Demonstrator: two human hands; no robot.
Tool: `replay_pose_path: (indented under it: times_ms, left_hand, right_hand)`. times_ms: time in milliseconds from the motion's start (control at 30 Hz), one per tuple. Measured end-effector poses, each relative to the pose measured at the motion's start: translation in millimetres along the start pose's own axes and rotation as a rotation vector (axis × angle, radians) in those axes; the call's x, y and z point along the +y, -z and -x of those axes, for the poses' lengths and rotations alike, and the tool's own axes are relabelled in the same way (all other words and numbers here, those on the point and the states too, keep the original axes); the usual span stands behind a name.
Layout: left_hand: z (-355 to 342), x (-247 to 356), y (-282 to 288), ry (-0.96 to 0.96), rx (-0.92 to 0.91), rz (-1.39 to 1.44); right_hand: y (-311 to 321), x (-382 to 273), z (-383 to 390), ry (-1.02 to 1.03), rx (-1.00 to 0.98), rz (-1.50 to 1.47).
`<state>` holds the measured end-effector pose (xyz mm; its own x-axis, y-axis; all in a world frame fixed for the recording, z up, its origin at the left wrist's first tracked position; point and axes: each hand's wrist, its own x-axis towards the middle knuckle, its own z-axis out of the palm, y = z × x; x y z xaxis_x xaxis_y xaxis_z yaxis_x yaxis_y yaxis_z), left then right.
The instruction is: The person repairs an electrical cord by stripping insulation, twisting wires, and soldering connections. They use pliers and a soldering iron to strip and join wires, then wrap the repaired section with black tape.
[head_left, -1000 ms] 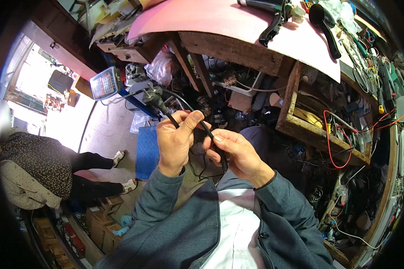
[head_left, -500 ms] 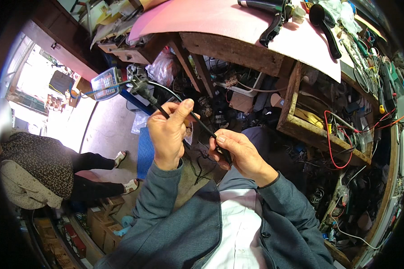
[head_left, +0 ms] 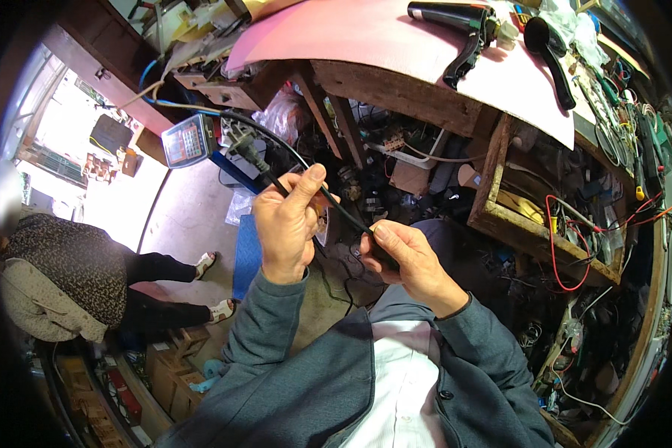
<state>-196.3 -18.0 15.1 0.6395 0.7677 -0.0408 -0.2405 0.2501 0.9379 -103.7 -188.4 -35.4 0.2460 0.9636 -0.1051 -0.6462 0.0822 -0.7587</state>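
My left hand (head_left: 291, 224) is closed round a black power cord (head_left: 334, 205), its thumb laid along it. Beyond the fist sticks out the cord's black plug (head_left: 248, 151), prongs pointing up and left. My right hand (head_left: 409, 263) pinches the cord a little lower and to the right; its part under the fingers is hidden. From there the cord runs up past my left thumb and curves left. Its far end splits into a blue wire (head_left: 148, 73) and a tan wire (head_left: 183, 108). Loose dark cord hangs below my hands.
A pink-covered bench (head_left: 336, 33) holds a black hair dryer (head_left: 455, 30) and a curved black handle piece (head_left: 549, 60). An open wooden drawer (head_left: 493, 172) juts out at the right, near tangled wires. A person (head_left: 67, 269) stands at the left. A calculator-like device (head_left: 187, 140) is beyond the plug.
More of the cord now reaches beyond my left hand, bending up and left, with its blue and tan wires spread apart. My right hand has shifted slightly right.
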Motion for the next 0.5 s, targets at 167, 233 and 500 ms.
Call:
replay_pose_path:
  times_ms: [167, 233, 500]
  left_hand:
    - [1.3, 1.6, 1.3, 0.068, -0.052, 0.017]
    - [1.1, 0.7, 2.7, 0.073, -0.071, 0.017]
    - [3.7, 2.8, 5.8, 0.158, -0.115, 0.096]
  right_hand:
    - [1.9, 10.5, -1.0, 0.152, 0.118, 0.117]
    - [2.0, 12.3, -0.8, 0.169, 0.124, 0.136]
    - [-0.3, 11.6, -0.6, 0.235, 0.107, 0.232]
